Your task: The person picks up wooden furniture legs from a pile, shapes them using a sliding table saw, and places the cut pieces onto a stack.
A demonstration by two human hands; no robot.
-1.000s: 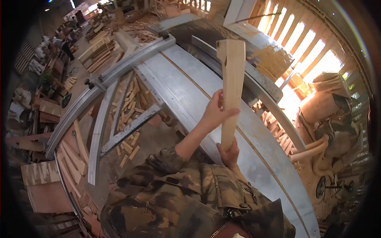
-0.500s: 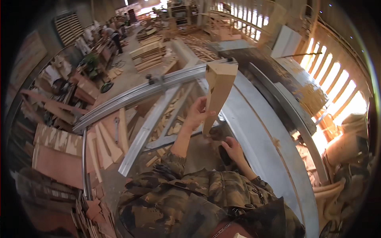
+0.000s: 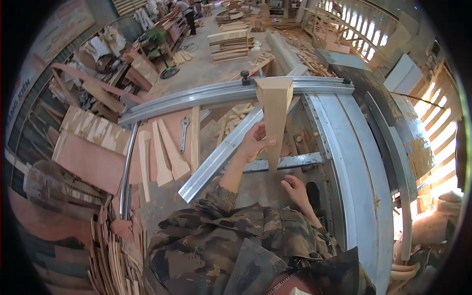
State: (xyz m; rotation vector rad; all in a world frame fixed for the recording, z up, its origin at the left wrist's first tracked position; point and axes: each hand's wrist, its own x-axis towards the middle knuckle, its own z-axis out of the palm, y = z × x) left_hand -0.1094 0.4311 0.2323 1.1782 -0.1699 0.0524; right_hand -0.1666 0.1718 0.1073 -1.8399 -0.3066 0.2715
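My left hand (image 3: 254, 142) is closed around the lower part of a tapered wooden leg (image 3: 274, 113). The pale leg stands nearly upright in front of me, its broad, blocky end at the top and its narrow end pointing down. Below and to the right of that narrow end is my right hand (image 3: 296, 191), apart from the wood. Its fingers are loosely bent with the thumb away from them, and nothing shows in its grasp.
A metal rail (image 3: 216, 97) crosses beyond the leg, with an angled aluminium bar (image 3: 223, 150) below it. Several similar wooden pieces (image 3: 169, 156) and a wrench (image 3: 184, 133) lie at left. The long grey machine table (image 3: 361, 157) runs along my right. A person (image 3: 188, 17) stands far off.
My view has shifted, so the surroundings sit further right. The leg has turned to show its broad face and stands straighter. My right hand has drawn slightly down from its lower end.
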